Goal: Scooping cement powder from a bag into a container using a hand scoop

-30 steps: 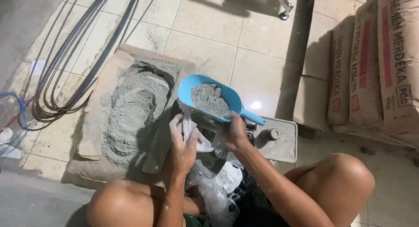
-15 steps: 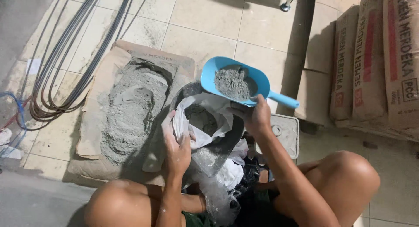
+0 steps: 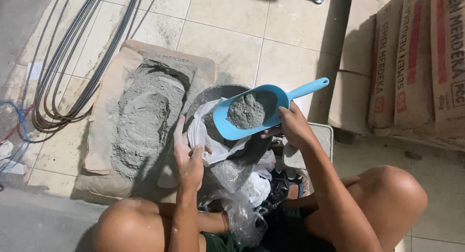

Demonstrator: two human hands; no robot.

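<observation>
My right hand (image 3: 290, 126) grips a blue plastic scoop (image 3: 256, 111) half full of grey cement powder, held level over a clear plastic bag (image 3: 213, 136). My left hand (image 3: 188, 157) holds the bag's rim open from the left side. The bag sits in a dark round bowl (image 3: 218, 94) on a grey scale (image 3: 315, 140) in front of my knees. To the left lies a torn-open paper sack (image 3: 140, 116) heaped with cement powder.
More clear plastic bags (image 3: 242, 208) lie bunched between my legs. Stacked brown cement sacks (image 3: 416, 63) stand at the right. A bundle of black cables (image 3: 63, 77) loops across the tiled floor at the left.
The scoop has swung from over the bag, out to the right, and back over the bag's mouth. My left hand has spread the bag's rim open.
</observation>
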